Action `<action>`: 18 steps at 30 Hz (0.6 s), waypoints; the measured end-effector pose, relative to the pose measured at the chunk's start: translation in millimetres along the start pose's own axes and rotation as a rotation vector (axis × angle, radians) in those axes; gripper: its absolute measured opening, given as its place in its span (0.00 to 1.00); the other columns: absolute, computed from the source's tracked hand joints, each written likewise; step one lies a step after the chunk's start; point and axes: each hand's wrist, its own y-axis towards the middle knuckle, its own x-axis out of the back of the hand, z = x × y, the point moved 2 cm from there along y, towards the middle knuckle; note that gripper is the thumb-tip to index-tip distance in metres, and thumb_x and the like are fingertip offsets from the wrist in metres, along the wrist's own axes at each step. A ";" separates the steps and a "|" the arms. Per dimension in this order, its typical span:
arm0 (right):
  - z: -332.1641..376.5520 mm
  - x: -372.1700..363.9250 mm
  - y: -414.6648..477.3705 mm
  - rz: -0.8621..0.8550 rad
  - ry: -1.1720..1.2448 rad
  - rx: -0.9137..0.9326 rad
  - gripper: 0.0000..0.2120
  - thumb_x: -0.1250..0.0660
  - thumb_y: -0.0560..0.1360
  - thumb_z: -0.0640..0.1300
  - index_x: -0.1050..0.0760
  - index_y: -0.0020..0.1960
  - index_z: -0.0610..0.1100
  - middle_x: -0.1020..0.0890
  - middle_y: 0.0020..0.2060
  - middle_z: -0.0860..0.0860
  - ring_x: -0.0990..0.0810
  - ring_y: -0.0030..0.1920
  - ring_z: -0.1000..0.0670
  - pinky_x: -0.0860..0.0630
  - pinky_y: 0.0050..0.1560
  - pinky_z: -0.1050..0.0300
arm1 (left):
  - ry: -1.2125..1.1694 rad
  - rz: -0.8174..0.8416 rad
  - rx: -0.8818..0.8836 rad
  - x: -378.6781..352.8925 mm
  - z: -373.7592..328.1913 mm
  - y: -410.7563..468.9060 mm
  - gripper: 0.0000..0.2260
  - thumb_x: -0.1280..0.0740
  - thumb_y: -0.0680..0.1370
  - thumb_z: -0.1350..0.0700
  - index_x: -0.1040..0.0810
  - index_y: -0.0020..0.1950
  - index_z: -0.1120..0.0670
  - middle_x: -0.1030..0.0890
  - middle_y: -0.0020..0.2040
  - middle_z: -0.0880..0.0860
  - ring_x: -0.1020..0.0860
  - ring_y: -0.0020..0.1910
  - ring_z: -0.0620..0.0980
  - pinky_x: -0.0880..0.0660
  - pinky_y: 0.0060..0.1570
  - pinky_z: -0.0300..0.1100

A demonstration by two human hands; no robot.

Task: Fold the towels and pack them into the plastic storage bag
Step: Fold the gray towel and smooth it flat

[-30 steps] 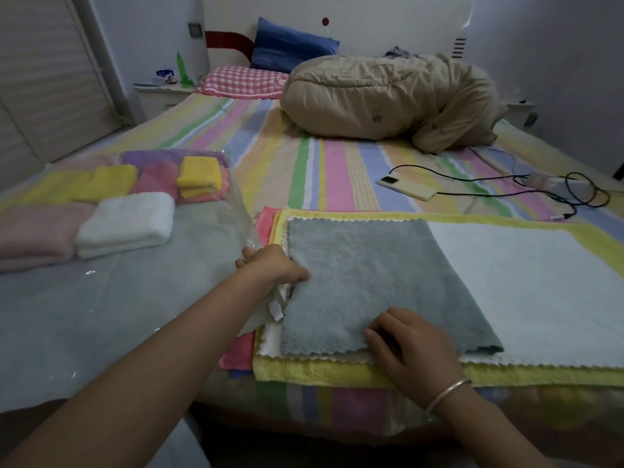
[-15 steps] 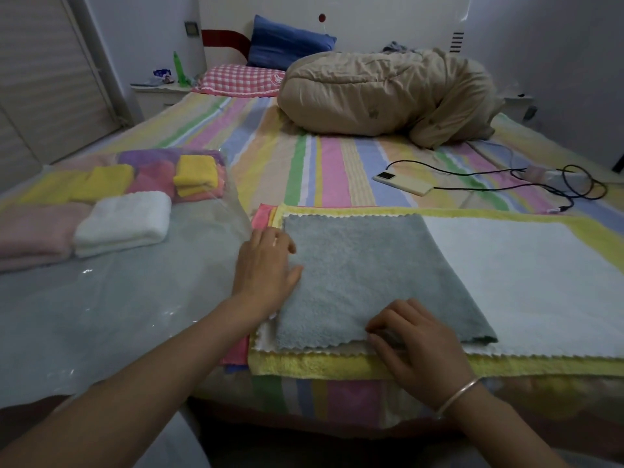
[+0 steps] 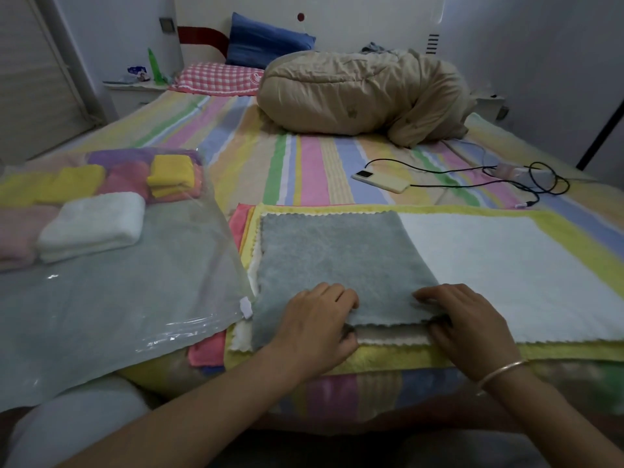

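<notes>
Gripping near edge of grey towel (image 3: 337,258): left hand (image 3: 315,320) and right hand (image 3: 471,320), fingers above, thumbs beneath. Towel lies atop white towel (image 3: 506,271) on bed (image 3: 314,170); plastic bag (image 3: 118,292) just left.

- The left hand (image 3: 317,319) was at the left side of the grey towel (image 3: 337,261). Now it has moved to the near edge, close to the right hand (image 3: 469,319).
- The left hand lay flat before. Now it pinches the towel edge, with its fingers on top and its thumb under.
- The right hand has slid its thumb under the same edge and holds it too.
- The near edge of the grey towel lay flat before. Now it is lifted a little off the white towel (image 3: 506,275) under it.
</notes>
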 end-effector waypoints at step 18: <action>-46.9 -29.3 116.0 -0.146 0.512 -0.402 0.24 0.37 0.76 0.55 0.24 0.41 0.32 0.22 0.35 0.35 0.25 0.38 0.38 0.29 0.38 0.50 | -0.791 -0.158 0.751 52.9 119.6 29.6 0.02 0.28 0.74 0.58 0.19 0.44 0.52 0.16 0.39 0.49 0.17 0.38 0.46 0.21 0.39 0.40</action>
